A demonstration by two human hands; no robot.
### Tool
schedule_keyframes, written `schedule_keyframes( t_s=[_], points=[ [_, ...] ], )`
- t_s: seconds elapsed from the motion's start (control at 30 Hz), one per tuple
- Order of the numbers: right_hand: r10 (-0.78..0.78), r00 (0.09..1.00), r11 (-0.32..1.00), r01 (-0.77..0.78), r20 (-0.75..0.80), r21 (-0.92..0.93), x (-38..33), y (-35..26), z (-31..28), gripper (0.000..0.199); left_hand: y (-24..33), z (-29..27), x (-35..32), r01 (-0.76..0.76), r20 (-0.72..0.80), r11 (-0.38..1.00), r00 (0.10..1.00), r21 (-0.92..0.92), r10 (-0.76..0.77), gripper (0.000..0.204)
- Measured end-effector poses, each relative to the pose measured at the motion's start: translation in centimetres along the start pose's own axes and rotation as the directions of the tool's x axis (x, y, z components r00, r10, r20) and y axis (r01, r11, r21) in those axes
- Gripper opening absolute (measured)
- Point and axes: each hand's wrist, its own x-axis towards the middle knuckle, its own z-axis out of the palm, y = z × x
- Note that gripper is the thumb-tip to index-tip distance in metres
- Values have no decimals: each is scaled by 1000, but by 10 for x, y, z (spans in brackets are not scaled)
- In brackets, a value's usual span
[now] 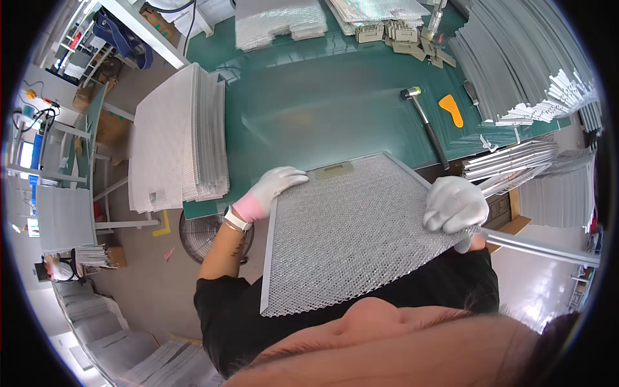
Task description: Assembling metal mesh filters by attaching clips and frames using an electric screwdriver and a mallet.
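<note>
Holding a rectangular mesh filter panel against the near edge of the green table, the person grips it from both sides in the one head view. The left hand, in a white glove, lies curled over the panel's far left corner, fingers closed on the metal frame. The right hand, also gloved, is clenched on the right edge, where a loose frame strip runs out beyond it.

Judging by the frame, three sides look channelled already, while the near edge below the hands shows bare, ragged mesh; so the framing seems partly done, with that last side open.

Beyond the right hand a rubber mallet and an orange scraper lie on the mat, with bundles of metal strips further off. Beyond the left hand, well apart, rises a stack of mesh sheets. Small tan latch parts lie at the table's far side. Left of the table are grey floor, shelving and a floor fan.
</note>
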Motion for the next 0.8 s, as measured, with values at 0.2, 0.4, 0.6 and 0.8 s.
schedule_keyframes(
  t_s=[0.2, 0.4, 0.6, 0.8],
  points=[
    [185, 930, 980, -199, -317, -14, -9, -13, 25, 43, -11, -23, -10, 273, 284, 946, 906, 176, -314, 46],
    [125, 938, 987, -151, -324, -56, -18, -8, 28, 51, -11, -35, 43, 322, 445, 924, 872, -205, -204, 47],
    [181, 907, 975, -217, -381, -53, -9, -15, 34, 57, -13, 31, 109, 95, 379, 950, 925, -298, 26, 53],
    [71, 894, 989, -122, -443, -87, -8, 5, 27, 32, 18, -40, 91, 268, 467, 961, 860, -73, -205, 53]
  ],
)
